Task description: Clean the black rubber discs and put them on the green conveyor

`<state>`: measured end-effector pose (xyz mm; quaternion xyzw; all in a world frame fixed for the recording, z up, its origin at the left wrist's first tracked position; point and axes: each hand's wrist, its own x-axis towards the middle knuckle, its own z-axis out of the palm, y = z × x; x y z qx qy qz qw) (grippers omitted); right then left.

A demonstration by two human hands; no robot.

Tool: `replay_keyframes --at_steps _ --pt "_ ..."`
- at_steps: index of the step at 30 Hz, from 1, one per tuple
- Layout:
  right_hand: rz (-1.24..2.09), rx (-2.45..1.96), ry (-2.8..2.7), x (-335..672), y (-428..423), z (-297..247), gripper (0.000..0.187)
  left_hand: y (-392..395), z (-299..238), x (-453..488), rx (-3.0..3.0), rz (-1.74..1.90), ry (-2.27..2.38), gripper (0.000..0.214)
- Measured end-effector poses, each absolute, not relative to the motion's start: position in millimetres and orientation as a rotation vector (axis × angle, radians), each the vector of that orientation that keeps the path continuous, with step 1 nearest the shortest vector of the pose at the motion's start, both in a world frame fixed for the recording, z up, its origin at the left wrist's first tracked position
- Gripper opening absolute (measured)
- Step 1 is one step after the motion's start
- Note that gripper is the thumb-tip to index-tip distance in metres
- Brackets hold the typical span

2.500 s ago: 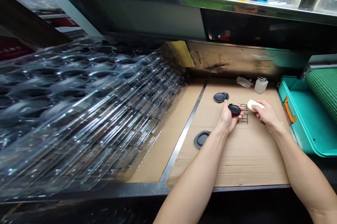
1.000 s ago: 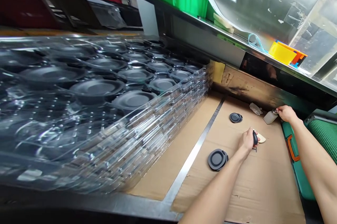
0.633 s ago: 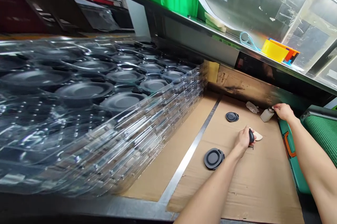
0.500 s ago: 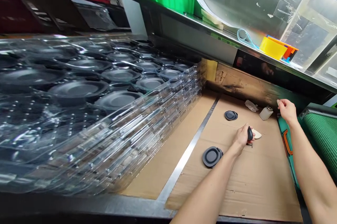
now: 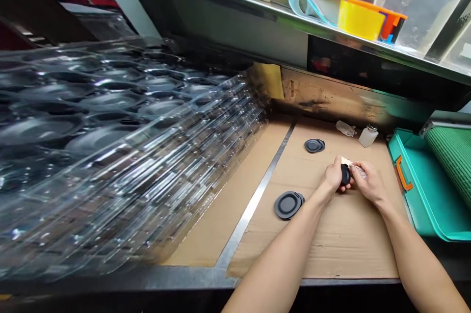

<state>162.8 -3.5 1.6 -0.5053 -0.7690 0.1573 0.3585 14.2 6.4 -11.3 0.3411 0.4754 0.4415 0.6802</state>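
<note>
My left hand (image 5: 334, 174) grips a small black oval part (image 5: 345, 174) above the cardboard sheet (image 5: 349, 244). My right hand (image 5: 370, 183) meets it from the right, and its fingers pinch a small pale item (image 5: 356, 170) against the black part. I cannot tell what that item is. Partly hidden behind my fingers, a cream sponge-like pad (image 5: 346, 161) lies on the cardboard. Two flat black round pieces lie apart from my hands, one (image 5: 289, 205) to the lower left and one (image 5: 314, 145) farther back. A small white plastic bottle (image 5: 368, 137) with a metal top stands at the back.
Stacked clear plastic trays (image 5: 110, 156) holding black round parts fill the left side. A metal strip (image 5: 253, 210) runs along the bench. A teal tray (image 5: 415, 190) with an orange handle sits to the right. A crumpled clear bag (image 5: 346, 128) lies at the back.
My right hand has moved from beside the bottle to the black part in my left hand. The head view has swung left and now shows the teal tray fully.
</note>
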Motion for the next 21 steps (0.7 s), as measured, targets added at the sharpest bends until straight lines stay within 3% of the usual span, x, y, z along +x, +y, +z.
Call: replay_keyframes --at_steps 10,21 --pt "0.088 -1.423 -2.273 160.2 -2.6 -9.6 0.016 0.5 -12.4 14.2 0.963 0.852 1.260 0.073" --pt "-0.124 -1.433 -2.382 153.1 -2.6 -10.0 0.017 1.1 -13.1 17.0 1.040 0.820 1.332 0.062"
